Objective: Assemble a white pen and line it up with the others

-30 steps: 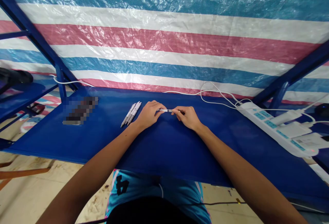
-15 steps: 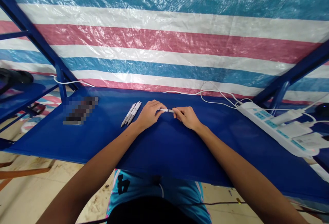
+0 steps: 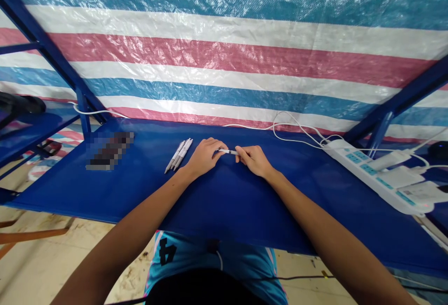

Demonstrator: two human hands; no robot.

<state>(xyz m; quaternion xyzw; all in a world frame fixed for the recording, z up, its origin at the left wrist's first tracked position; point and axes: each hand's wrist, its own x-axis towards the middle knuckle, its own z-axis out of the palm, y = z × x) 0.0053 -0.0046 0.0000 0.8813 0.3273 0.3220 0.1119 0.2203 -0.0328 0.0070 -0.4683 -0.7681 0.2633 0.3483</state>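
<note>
A black figure 4 (image 3: pixel 167 251) reads on the bright blue fabric shorts (image 3: pixel 191 251); the label on a white plastic adapter (image 3: pixel 422 192) in the long white power strip (image 3: pixel 345 156) is too small to read. The slim white-and-grey plastic pen (image 3: pixel 231 152) lies between the hands above the blue tabletop (image 3: pixel 238 211), the left hand (image 3: pixel 206 155) pinching one end and the right hand (image 3: pixel 256 159) the other, thumbs and fingers closed on it. Compared with a second ago, the pen slants slightly more down to the right, while three white-and-grey pens (image 3: pixel 178 155) remain beside the left hand.
</note>
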